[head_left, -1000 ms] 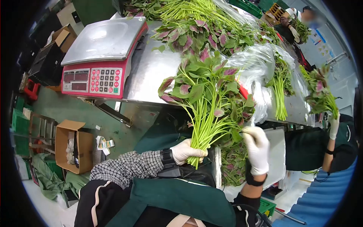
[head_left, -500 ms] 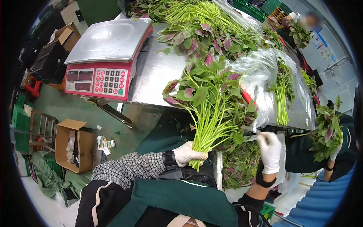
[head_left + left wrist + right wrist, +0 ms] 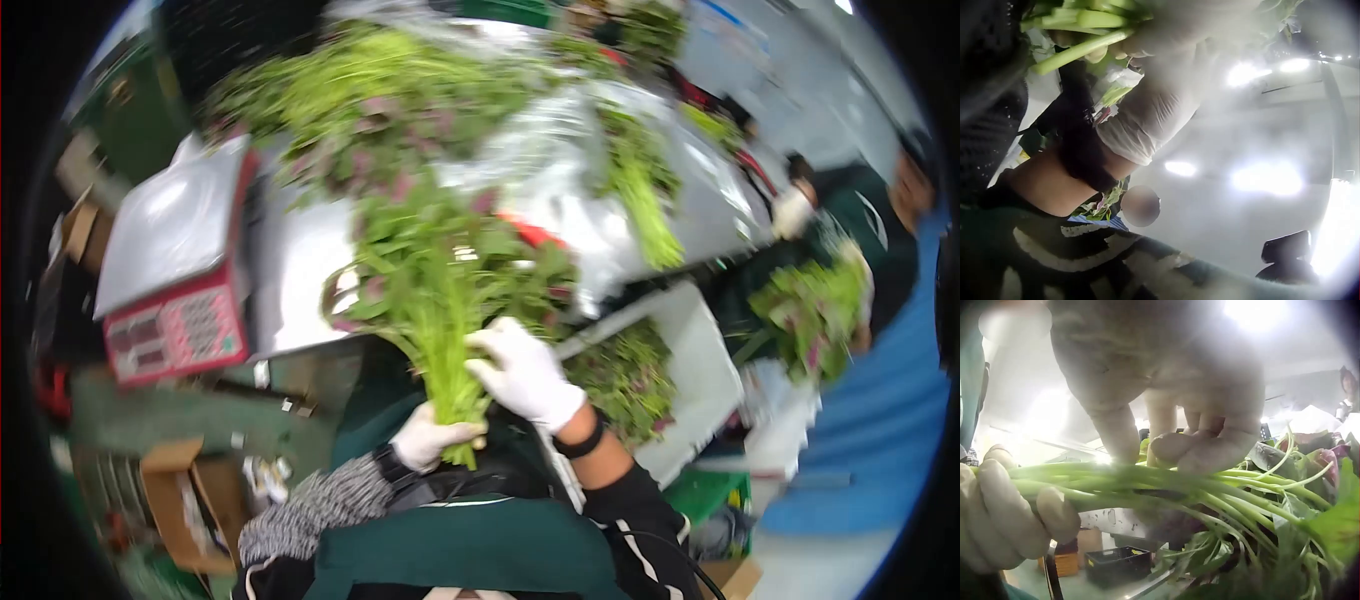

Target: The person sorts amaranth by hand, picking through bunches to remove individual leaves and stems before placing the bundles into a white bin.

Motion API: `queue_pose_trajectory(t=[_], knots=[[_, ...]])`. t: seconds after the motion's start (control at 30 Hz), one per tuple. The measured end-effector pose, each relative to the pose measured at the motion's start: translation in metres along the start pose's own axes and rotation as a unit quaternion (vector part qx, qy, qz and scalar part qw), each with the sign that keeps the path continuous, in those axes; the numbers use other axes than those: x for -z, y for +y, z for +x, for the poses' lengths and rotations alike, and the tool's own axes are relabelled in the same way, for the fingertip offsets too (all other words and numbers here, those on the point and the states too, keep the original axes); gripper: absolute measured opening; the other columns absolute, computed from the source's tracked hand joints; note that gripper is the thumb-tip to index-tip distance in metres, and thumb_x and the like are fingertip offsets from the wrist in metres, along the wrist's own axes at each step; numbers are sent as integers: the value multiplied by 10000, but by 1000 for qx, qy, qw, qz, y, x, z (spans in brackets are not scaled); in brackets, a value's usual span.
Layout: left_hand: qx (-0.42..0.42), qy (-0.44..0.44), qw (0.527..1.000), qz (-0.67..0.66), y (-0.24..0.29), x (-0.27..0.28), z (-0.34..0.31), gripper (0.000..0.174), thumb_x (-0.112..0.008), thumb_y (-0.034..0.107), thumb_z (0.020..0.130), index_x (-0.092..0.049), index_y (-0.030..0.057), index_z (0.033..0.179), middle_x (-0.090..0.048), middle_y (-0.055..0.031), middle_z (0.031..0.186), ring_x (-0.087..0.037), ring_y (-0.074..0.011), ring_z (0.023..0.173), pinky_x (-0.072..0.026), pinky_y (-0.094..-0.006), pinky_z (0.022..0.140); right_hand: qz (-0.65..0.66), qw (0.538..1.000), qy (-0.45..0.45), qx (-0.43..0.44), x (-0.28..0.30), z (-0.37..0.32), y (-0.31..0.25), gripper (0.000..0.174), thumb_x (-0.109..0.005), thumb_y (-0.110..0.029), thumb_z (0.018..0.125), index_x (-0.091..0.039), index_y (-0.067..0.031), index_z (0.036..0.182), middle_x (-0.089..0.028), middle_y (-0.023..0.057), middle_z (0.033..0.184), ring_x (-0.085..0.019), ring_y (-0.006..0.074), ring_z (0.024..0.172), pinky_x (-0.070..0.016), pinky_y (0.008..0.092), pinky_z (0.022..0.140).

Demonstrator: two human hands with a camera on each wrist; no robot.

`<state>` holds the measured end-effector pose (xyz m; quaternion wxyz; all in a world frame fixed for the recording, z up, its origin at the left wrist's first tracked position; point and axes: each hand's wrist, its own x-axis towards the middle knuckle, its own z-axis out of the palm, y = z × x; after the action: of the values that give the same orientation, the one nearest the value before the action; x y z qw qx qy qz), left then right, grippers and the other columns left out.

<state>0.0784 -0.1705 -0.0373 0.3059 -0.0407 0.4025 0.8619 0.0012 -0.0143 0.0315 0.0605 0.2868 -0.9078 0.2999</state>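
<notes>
My gloved left hand (image 3: 432, 437) grips the cut ends of a bunch of green and purple amaranth (image 3: 445, 330). Its curled fingers wrap the stems at the left of the right wrist view. The leafy end points away from me, over the table edge. Higher up the same stems, my gloved right hand (image 3: 525, 375) has its thumb and bent fingers on the bunch. In the right wrist view its fingertips (image 3: 1172, 450) are right at the stems, partly behind them. The left wrist view shows pale cut stem ends (image 3: 1085, 50) beside the right glove.
Loose amaranth (image 3: 370, 100) is heaped on the metal table (image 3: 300, 270), beside clear plastic bags (image 3: 520, 150) and another bunch (image 3: 640, 200). A red scale (image 3: 175, 270) stands left. A white bin (image 3: 700, 350) with greens is at my right, near another person (image 3: 865, 230) holding leaves.
My right hand has moved left from beside the bunch onto its stems. My left hand keeps its grip. The head view has swung right, and the other person has shifted in it.
</notes>
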Motion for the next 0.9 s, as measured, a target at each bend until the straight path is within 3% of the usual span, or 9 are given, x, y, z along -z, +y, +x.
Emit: queue_pose_trajectory(t=[0.2, 0.4, 0.53, 0.6, 0.67, 0.73, 0.8, 0.87, 0.9], knots=[[19, -42, 999, -17, 2, 4, -1, 368, -609, 8, 778, -466, 9, 1117, -591, -90, 878, -610, -204, 741, -517, -362, 727, 25, 998, -4, -60, -5, -6, 2, 90, -611, -150, 779, -581, -91, 840, -518, 91, 834, -578, 296, 734, -470, 380, 648], [25, -94, 991, -94, 0, 10, -2, 443, -610, 44, 788, -418, 0, 1185, -586, -133, 969, -606, -227, 803, -510, -411, 772, 56, 994, 88, -20, 5, -6, -5, 53, -580, -100, 797, -544, -65, 814, -495, 113, 809, -560, 314, 720, -456, 382, 634], [22, -121, 984, -132, -2, 12, -1, 527, -598, 63, 801, -369, -12, 1269, -586, -144, 1014, -598, -222, 838, -493, -431, 800, 39, 988, 150, -12, 41, -16, 1, 59, -585, -106, 795, -546, -62, 783, -505, 113, 763, -563, 303, 721, -457, 381, 632], [33, -145, 976, -161, 0, 10, -1, 570, -604, 67, 798, -349, -20, 1300, -586, -137, 1015, -591, -213, 835, -483, -423, 797, -50, 988, 135, -58, 63, -29, 12, 105, -601, -152, 792, -556, -70, 741, -520, 106, 742, -564, 298, 694, -461, 381, 619], [51, -170, 964, -199, -2, 10, 3, 605, -610, 72, 795, -333, -28, 1323, -586, -130, 1015, -583, -206, 826, -475, -411, 789, -171, 972, -17, -163, 70, -39, 24, 220, -653, -276, 764, -576, -79, 706, -543, 90, 747, -586, 274, 691, -472, 367, 617], [76, -192, 949, -240, -6, 15, 8, 630, -616, 77, 793, -320, -36, 1338, -585, -124, 1014, -575, -200, 813, -468, -396, 775, -100, 991, 38, -84, 63, -38, 13, 244, -664, -303, 758, -585, -78, 708, -551, 89, 757, -593, 267, 733, -475, 359, 632], [81, -178, 955, -224, -5, 12, 7, 487, -631, 70, 785, -435, -19, 1222, -592, -105, 953, -572, -192, 773, -474, -376, 729, 6, 999, 38, -24, 37, -32, 0, 240, -659, -308, 765, -591, -79, 748, -564, 92, 775, -588, 285, 688, -476, 364, 627], [67, -181, 962, -193, -8, 18, 9, 414, -644, 49, 775, -473, -1, 1149, -593, -95, 936, -576, -180, 780, -481, -357, 714, -2, 997, -71, -22, 22, -20, -21, 314, -595, -381, 800, -581, -73, 743, -564, 102, 750, -592, 299, 683, -477, 377, 622], [72, -135, 976, -154, -2, 9, 7, 302, -635, 12, 770, -509, 11, 1044, -590, -90, 878, -581, -190, 744, -484, -358, 687, -30, 996, -81, -24, 12, -16, -26, 330, -587, -394, 798, -580, -71, 737, -567, 104, 740, -595, 300, 680, -477, 382, 609]])
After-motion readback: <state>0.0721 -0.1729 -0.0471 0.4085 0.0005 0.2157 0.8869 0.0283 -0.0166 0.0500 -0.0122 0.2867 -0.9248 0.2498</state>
